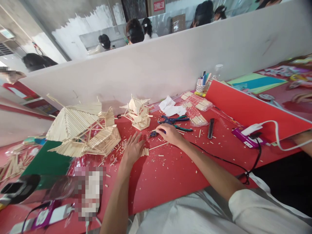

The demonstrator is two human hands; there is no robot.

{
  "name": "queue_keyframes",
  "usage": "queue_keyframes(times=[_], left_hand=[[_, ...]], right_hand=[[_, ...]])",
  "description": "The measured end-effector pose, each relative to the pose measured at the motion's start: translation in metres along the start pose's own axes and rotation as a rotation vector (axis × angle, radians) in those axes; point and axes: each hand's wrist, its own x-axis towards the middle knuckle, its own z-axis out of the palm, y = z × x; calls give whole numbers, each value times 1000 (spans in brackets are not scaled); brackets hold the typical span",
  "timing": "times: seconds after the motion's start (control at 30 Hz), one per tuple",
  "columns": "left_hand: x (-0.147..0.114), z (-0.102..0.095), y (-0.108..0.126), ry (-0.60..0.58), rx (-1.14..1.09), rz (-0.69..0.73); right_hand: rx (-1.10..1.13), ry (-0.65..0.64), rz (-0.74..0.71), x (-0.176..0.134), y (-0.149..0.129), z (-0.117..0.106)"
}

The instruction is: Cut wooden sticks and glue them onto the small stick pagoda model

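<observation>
My left hand [133, 149] rests palm down on the red table, fingers stretched out. A short row of small wooden sticks [145, 151] lies beside its thumb. To the right, my right hand [169, 134] has its fingers closed in a pinch over a small dark blue object [153, 134]. A pale sliver shows at the fingertips, but what they hold is too small to make out. A thin stick [159, 146] lies below that hand. Behind my hands stands a small stick-built pavilion [137, 115]. A larger stick model [83, 130] leans tilted on the left.
Pliers [174, 119], a box cutter [211, 128], crumpled tissue [170, 106] and bagged sticks [195, 110] lie behind my right hand. A black cord [214, 156] runs near a purple power strip [251, 138]. A red board [253, 110] and white partition [156, 68] border the workspace.
</observation>
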Motion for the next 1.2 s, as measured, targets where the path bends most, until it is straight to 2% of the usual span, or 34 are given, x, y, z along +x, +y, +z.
queue_keyframes(times=[0.2, 0.37, 0.47, 0.77, 0.9, 1.07, 1.2], left_hand=[[5, 2, -2, 9, -58, 12], [13, 1, 1, -16, -107, 45], [15, 4, 2, -53, -105, 42], [15, 10, 4, -68, -92, -35], [12, 6, 1, -41, -16, -103], [3, 0, -14, 19, 82, -281], [-3, -6, -22, 41, 114, -364]], right_hand=[[26, -45, 81, -2, -1, -2], [64, 19, -80, -2, -9, -3], [97, 4, -161, -5, -13, -2], [119, -80, -218, -8, -13, 2], [103, -88, -196, -9, -12, 2], [117, -94, -147, -9, -13, 4], [314, -113, 26, -8, -20, 4]])
